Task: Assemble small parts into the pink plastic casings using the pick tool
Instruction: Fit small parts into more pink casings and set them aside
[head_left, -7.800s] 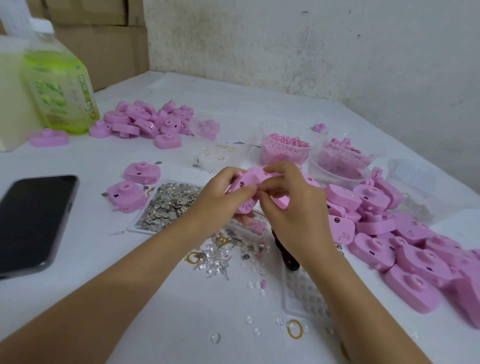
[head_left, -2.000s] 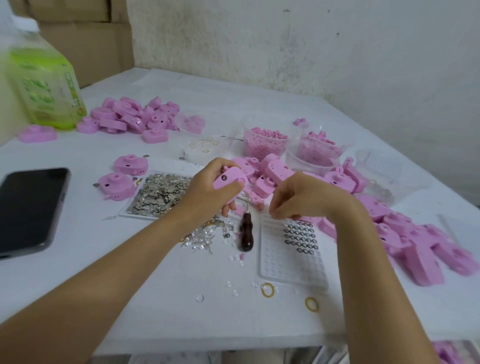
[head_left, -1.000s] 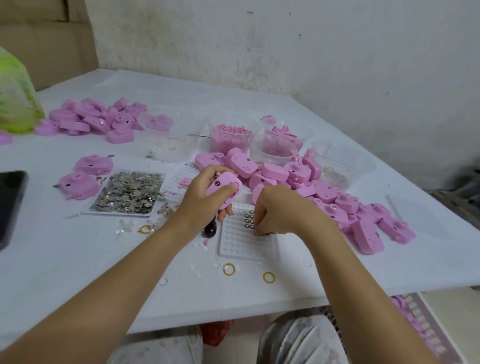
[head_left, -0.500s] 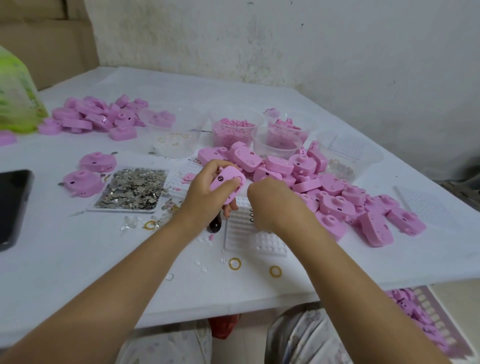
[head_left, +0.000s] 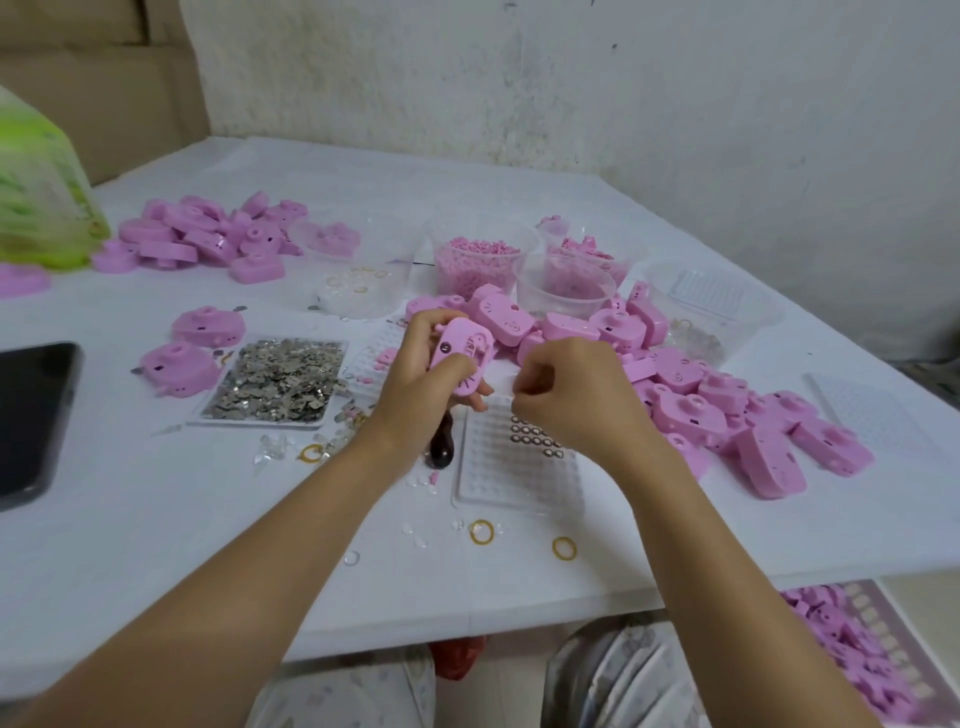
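My left hand (head_left: 421, 384) grips a pink plastic casing (head_left: 464, 349) with its open side tilted toward me, held just above the table. My right hand (head_left: 566, 400) hovers right beside it over a white dimpled tray (head_left: 519, 467) that carries several small dark rings (head_left: 535, 439). Its thumb and fingertips are pinched together near the casing, on a part too small to make out. The pick tool (head_left: 441, 449), with a dark rounded handle, lies on the table under my left hand, untouched.
Pink casings are heaped at the right (head_left: 727, 415) and far left (head_left: 208, 239). A flat tray of metal bits (head_left: 280, 379), clear cups of pink pieces (head_left: 478, 260), a phone (head_left: 31, 415), a green bottle (head_left: 41, 208) and loose yellow rings (head_left: 481, 531) surround the work spot.
My right hand rose off the dimpled tray and moved toward the casing, fingertips pinched. My left hand kept hold of the casing and tilted it a little. The camera view shifted slightly.
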